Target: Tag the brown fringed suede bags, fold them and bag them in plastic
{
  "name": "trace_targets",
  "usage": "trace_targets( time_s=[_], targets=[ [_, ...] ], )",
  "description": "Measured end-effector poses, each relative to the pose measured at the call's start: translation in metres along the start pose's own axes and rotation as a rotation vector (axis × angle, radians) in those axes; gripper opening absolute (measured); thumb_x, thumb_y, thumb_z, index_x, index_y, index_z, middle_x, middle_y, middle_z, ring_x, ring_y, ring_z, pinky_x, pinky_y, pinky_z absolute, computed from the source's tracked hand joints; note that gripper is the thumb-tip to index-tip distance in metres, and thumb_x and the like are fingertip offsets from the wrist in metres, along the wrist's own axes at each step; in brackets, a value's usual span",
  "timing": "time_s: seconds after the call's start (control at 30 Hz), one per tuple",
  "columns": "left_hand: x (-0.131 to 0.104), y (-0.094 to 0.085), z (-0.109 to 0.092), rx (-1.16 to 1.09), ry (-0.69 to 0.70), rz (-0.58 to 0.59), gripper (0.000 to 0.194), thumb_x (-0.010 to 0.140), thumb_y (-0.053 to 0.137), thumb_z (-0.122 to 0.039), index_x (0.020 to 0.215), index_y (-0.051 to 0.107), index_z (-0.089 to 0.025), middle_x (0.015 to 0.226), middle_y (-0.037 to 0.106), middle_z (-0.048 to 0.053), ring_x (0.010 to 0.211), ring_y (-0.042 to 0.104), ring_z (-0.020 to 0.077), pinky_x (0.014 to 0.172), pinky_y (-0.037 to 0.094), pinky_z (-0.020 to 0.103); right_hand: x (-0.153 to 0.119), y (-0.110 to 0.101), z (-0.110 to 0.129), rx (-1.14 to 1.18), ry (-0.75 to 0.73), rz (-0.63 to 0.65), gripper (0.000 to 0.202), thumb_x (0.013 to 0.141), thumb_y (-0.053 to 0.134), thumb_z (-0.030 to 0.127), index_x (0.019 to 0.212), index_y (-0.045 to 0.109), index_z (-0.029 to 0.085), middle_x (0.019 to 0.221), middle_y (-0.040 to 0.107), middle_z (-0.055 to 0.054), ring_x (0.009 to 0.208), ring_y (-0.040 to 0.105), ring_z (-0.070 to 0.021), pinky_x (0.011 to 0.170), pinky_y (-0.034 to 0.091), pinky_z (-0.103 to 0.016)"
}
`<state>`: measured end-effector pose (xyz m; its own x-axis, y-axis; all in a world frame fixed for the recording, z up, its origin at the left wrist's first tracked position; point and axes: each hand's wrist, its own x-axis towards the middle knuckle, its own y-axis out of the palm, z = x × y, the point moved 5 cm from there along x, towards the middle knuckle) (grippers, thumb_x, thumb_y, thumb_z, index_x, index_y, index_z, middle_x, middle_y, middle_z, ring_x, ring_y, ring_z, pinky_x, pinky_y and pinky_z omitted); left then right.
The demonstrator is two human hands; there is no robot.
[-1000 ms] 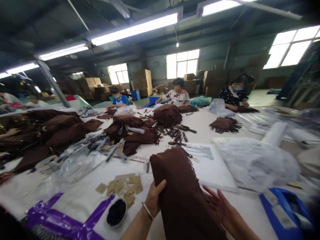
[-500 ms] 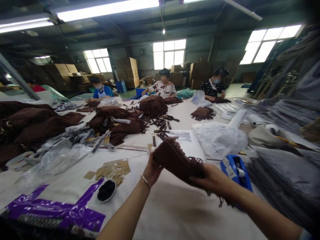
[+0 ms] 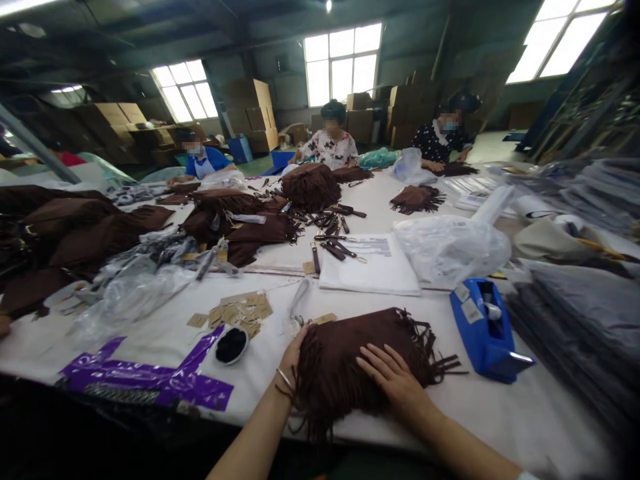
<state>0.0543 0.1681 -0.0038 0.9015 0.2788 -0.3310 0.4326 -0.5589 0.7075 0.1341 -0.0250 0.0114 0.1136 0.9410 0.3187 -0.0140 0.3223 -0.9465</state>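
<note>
A fringed brown bag (image 3: 350, 350) lies across the near part of a white desk (image 3: 505, 427), between a worker's two hands. The left hand (image 3: 294, 353) cups its left end, fingers partly hidden, so how tightly they close cannot be told; the right hand (image 3: 395, 380) lies open, fingers extended, on its upper side, gripping nothing.

The loose fringe poses the likeliest trouble: strands reach the desk's front rim and brush the left wrist, where the bracelet (image 3: 286, 379) could snag them if the arm pulls away. A shove toward the worker could tip the bag over the rim. Swung right, its tassels might catch the cutting end of the blue tape dispenser (image 3: 473, 333); swung left, it could scatter the loose tan tags (image 3: 245, 310) or upset the small bowl (image 3: 245, 353) beside them.

That white bowl holds a heap of black pieces, too dark to identify. The dispenser carries a pale roll (image 3: 493, 311). Beyond, a clear plastic sack (image 3: 450, 247) lies rumpled, its contents unclear. At the rear, stacked cartons (image 3: 260, 113) stand beside a blue bin (image 3: 241, 150); what they contain cannot be seen.
</note>
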Motion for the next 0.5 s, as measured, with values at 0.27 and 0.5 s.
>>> trace_targets(
  time_s=[0.27,0.5],
  targets=[
    [-0.002,0.005,0.001,-0.069,-0.090,0.051,0.049,0.084,0.053,-0.045,0.120,0.054,-0.012,0.116,0.063,0.012,0.117,0.053,0.0289,0.107,0.035,0.046,-0.013,-0.003,-0.014,0.268,0.085,0.031,0.070,0.075,0.032,-0.002,0.137,0.032,0.029,0.140,0.044,0.000,0.132,0.034,-0.0160,0.111,0.031,-0.044],
    [-0.049,0.097,-0.084,0.361,0.529,0.247,0.063,0.077,0.067,-0.034,0.132,0.043,-0.017,0.138,0.045,0.010,0.131,0.034,0.0301,0.108,0.032,0.042,0.027,-0.082,-0.051,1.202,0.692,-0.409,0.039,0.082,0.050,0.026,0.121,0.051,0.023,0.120,0.061,-0.006,0.111,0.056,-0.0233,0.101,0.044,-0.043]
  ],
)
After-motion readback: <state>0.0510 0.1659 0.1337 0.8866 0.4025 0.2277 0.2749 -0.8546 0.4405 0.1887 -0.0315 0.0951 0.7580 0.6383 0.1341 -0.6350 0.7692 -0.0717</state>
